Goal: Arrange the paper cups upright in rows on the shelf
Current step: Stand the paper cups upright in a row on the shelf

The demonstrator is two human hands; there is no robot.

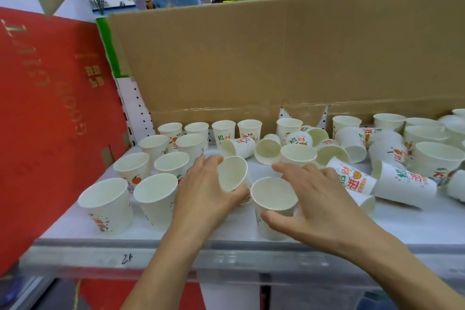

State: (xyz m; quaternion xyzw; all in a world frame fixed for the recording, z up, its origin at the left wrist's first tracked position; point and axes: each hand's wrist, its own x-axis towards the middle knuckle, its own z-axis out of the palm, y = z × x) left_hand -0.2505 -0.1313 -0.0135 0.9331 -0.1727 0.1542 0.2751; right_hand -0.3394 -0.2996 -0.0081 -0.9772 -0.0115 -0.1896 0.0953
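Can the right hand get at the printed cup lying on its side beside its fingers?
Probably yes once freed: nothing blocks the lying cup, but the right hand grips an upright cup.

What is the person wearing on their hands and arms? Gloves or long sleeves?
No gloves. The left hand and right hand are both bare, with no rings, watch or bracelet showing. The left forearm and right forearm are bare too, right to the picture's edge, so no sleeve is visible.

Bare left hand (201, 191) and right hand (317, 204) (forearms bare too).
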